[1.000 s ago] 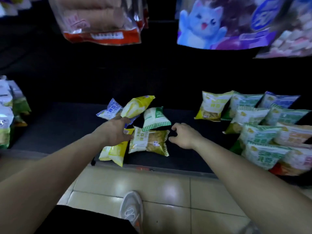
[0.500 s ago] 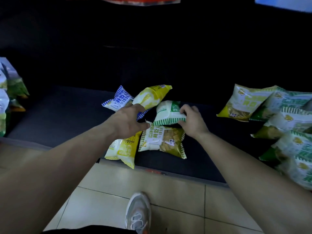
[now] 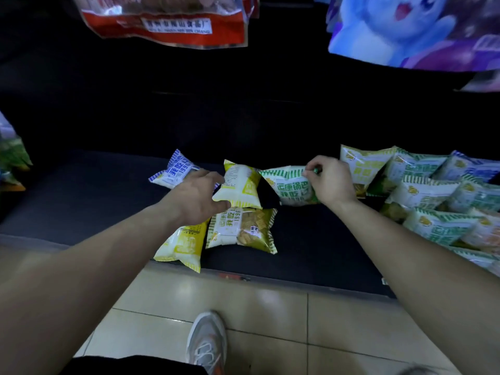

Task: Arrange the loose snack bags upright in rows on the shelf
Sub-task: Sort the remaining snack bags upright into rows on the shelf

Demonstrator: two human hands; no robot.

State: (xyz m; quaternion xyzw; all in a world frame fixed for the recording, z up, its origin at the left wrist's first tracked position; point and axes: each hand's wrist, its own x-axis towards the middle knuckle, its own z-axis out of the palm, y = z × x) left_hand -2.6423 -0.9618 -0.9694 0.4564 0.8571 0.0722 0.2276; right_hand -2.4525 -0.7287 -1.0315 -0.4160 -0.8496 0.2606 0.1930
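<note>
Left hand [image 3: 197, 196] grips a yellow bag [image 3: 239, 189]; right hand [image 3: 331, 180] pinches the green bag [image 3: 290, 186], seemingly lifted off the shelf [image 3: 311, 253].

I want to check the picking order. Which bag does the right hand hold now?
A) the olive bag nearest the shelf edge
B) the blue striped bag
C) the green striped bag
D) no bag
C: the right hand pinches the top edge of the green striped bag, lifted beside the arranged rows.

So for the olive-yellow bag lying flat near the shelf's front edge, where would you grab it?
Probably the olive-yellow bag is best pinched at its right crimped seam, coming from the right: that flat end is exposed, while the left hand and yellow bag crowd its left.
</note>
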